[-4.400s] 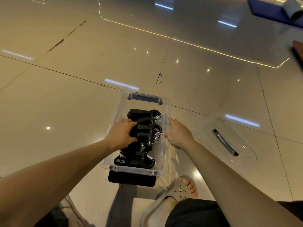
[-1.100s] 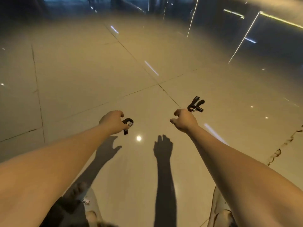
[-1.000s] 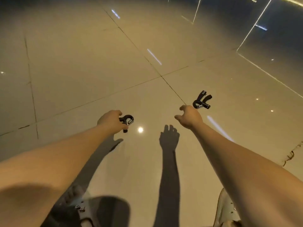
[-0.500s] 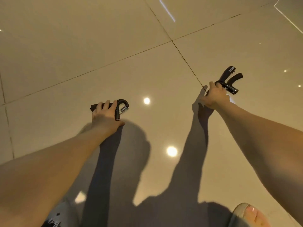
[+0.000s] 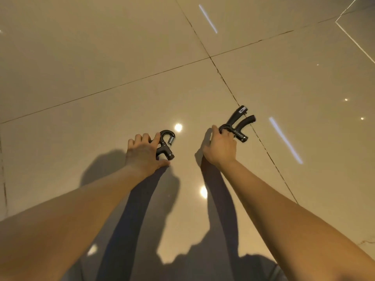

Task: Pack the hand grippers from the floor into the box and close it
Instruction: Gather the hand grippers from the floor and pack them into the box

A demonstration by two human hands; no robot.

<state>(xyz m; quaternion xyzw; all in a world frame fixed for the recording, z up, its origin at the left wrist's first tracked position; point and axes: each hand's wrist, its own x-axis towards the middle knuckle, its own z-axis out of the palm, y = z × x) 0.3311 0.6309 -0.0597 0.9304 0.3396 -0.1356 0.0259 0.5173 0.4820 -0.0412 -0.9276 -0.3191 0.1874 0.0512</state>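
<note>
Two black hand grippers are in my hands just above the glossy beige tiled floor [image 5: 101, 57]. My left hand [image 5: 144, 153] grips the handles of one hand gripper [image 5: 167, 144], whose curved top and metal spring stick out to the right of my fingers. My right hand [image 5: 220, 148] pinches the looped end of the other hand gripper [image 5: 238, 123]; its two handles point up and to the right. The box and its lid are out of view.
Dark grout lines cross the floor, meeting near the top centre. Bright light reflections and the shadows of my arms lie on the tiles below my hands.
Both hands have closed on the two hand grippers and drawn nearer each other and nearer me. Earlier I was at the box, then turned away to this patch of floor.
</note>
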